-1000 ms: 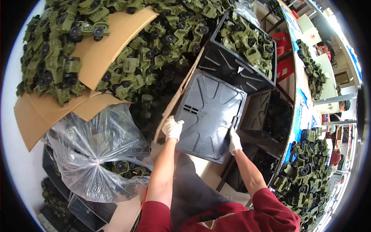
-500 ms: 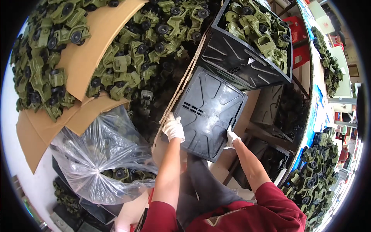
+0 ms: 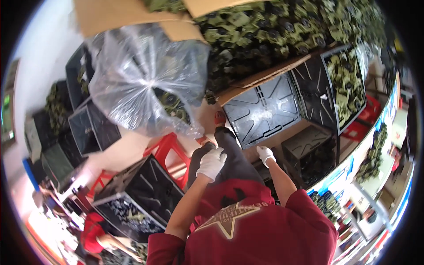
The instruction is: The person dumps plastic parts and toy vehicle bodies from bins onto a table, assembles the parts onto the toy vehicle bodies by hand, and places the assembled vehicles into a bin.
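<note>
A black plastic crate [image 3: 263,104] lies in front of me with its ribbed bottom facing up. It sits between the large heap of toy vehicles and a standing crate. My left hand [image 3: 211,164], in a white glove, hangs over my thigh with nothing in it, thumb apart from the loosely bent fingers. Off the near right edge of the black crate is my right hand [image 3: 266,155], also gloved in white. It holds nothing and its fingers are slightly spread. Both hands are apart from the crate.
A filled crate [image 3: 346,88] of olive toy vehicles stands at the right. Clear plastic sheeting [image 3: 145,84] bulges at the left beside cardboard [image 3: 123,17]. A red stool [image 3: 170,154] and a large black crate [image 3: 143,190] are at lower left, near another person [image 3: 95,232].
Both hands have let go of the black crate and drawn back toward my body. The view has swung left and downward, so the crate appears farther up.
</note>
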The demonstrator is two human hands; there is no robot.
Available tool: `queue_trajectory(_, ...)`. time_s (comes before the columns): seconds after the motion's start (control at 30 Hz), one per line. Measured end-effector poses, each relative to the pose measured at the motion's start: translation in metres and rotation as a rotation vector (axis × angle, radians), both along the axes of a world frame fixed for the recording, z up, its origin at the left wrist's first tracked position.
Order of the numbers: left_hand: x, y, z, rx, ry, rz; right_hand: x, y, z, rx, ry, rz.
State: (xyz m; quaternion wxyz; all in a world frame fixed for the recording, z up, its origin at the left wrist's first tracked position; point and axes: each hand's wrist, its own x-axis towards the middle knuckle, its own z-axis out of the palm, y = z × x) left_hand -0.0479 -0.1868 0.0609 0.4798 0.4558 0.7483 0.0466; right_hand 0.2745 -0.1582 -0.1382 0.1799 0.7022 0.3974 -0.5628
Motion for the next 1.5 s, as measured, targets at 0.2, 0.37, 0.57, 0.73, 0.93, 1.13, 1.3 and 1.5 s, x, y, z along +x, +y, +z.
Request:
queue_trajectory(0.2,-0.006,-0.057,0.085,0.176,-0.161,0.624,-0.078,0.058,0.061,-0.003,0.26,0.891)
queue_trajectory(0.37,0.0,-0.116,0.105,0.154,-0.121,0.793,-0.161,0.12,0.085,0.046,0.155,0.865)
queue_trajectory(0.57,0.009,-0.2,0.216,0.586,-0.095,1.22,-0.325,0.075,0.217,-0.173,0.26,1.126)
queue_trajectory(0.73,0.037,-0.265,0.249,0.703,-0.037,1.678,-0.448,-0.01,0.304,0.323,0.805,1.774)
queue_trajectory(0.93,0.085,-0.292,0.234,0.775,0.204,2.027,-0.585,-0.089,0.363,0.488,1.017,1.723)
queue_trajectory(1.13,0.11,-0.259,0.223,0.524,0.481,2.226,-0.656,-0.196,0.4,0.886,1.417,1.96)
queue_trajectory(1.3,0.1,-0.197,0.215,0.399,0.487,2.657,-0.646,-0.303,0.367,0.651,1.67,2.414)
queue_trajectory(1.5,0.088,-0.109,0.203,0.24,0.604,3.094,-0.619,-0.387,0.32,0.624,1.479,3.076)
